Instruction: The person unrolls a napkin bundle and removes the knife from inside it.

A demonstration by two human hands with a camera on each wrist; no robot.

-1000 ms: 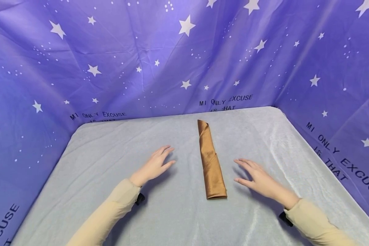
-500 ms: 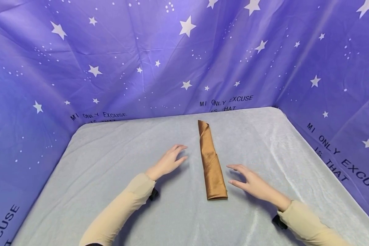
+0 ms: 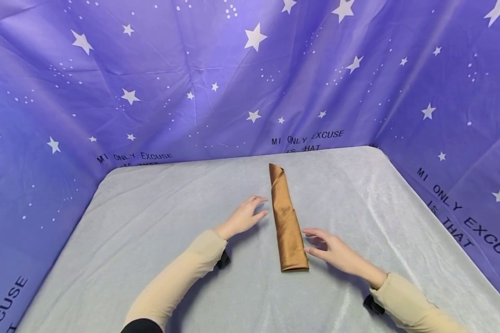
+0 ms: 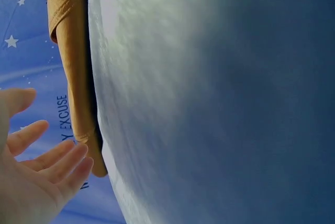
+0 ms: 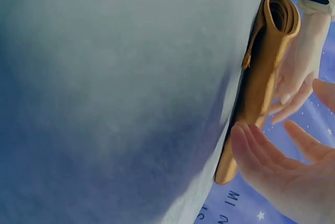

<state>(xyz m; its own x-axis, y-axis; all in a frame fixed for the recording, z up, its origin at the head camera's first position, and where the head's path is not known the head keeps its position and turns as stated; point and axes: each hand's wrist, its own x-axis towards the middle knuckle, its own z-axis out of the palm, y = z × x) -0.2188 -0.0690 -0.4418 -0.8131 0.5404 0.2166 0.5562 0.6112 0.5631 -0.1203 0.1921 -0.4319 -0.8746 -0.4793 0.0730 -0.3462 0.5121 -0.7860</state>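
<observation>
A rolled-up brown satin cloth (image 3: 286, 222) lies lengthwise on the grey tabletop, its near end flat and wide, its far end narrower. In the right wrist view, coiled layers show at one end of the cloth (image 5: 272, 62). To its left, my left hand (image 3: 245, 216) is held with extended, slightly bent fingers, a small gap short of the roll. On the other side, my right hand (image 3: 335, 252) has its fingertips right by the roll's lower edge; whether they touch it I cannot tell. Neither hand holds anything.
Grey plush fabric covers the table (image 3: 150, 208). A purple curtain (image 3: 171, 83) with white stars and black lettering hangs behind and along both sides. Black straps with small devices (image 3: 222, 260) sit under both wrists.
My left hand has moved right and my right hand has moved left, both closing in on the rolled cloth. The cloth lies where it was.
</observation>
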